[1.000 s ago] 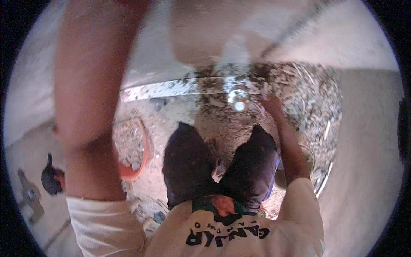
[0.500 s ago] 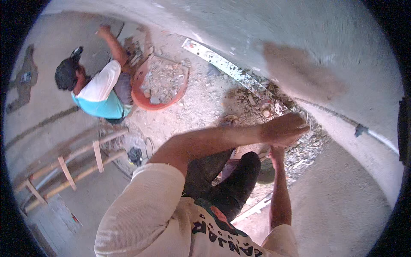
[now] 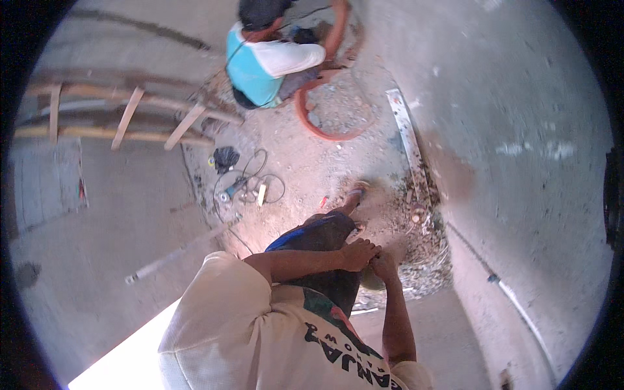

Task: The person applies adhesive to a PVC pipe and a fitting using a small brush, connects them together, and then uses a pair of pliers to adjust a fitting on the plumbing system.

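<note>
My left hand (image 3: 361,255) and my right hand (image 3: 385,265) are close together in front of my bent leg, near the rubble by the wall. The fingers of both are curled. Anything between them is hidden or too small to name. Below my right hand shows part of a rounded, dull green thing (image 3: 372,279), partly covered by the hand and forearm. Loose rubble (image 3: 426,257) lies just beyond my hands, along the foot of the wall. A small round pale item (image 3: 417,211) rests among the debris.
A co-worker (image 3: 260,71) crouches ahead beside an orange tub (image 3: 305,117) of rubble. A long pale board (image 3: 406,130) lies along the right wall. Left are a wooden ladder (image 3: 127,120), a blue power tool (image 3: 227,194) with looped cable, and a black bag (image 3: 225,158).
The view has turned, so the co-worker and tub now appear farther right. My hands have drawn back from above the wall-side rubble toward my body, still close together.
</note>
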### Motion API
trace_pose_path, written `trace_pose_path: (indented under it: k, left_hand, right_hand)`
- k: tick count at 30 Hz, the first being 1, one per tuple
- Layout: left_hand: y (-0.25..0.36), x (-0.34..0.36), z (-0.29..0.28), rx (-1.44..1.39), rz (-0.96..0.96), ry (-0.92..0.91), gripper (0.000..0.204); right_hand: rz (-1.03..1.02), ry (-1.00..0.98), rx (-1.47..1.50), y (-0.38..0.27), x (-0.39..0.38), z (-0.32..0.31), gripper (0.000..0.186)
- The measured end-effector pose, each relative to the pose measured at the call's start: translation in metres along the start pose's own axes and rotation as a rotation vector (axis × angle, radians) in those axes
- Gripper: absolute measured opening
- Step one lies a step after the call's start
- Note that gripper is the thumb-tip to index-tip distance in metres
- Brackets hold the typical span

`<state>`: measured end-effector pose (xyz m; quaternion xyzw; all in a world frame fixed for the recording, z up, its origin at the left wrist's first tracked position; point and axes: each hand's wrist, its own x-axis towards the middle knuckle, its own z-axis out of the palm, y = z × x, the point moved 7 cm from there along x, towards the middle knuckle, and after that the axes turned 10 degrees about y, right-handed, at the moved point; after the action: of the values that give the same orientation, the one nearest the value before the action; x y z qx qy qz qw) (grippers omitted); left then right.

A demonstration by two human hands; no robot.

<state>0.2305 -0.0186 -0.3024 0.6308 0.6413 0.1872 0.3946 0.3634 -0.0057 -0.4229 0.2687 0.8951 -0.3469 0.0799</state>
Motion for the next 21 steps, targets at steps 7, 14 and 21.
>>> trace_pose_path:
  k: [7, 14, 21]
  left_hand:
    - [-0.033, -0.020, -0.066, -0.212, -0.236, 0.068, 0.044]
    - [-0.169, -0.042, -0.018, -0.096, 0.030, 0.450, 0.034]
    - [-0.184, -0.104, -0.092, 0.136, -0.509, 0.333, 0.025]
  right_hand:
    - [0.308, -0.241, 0.460, -0.091, 0.092, -0.138, 0.037]
    - [0.228, 0.029, 0.260, -0.096, 0.152, -0.204, 0.030]
    - [0.256, 0.000, 0.159, -0.073, 0.184, -0.235, 0.030]
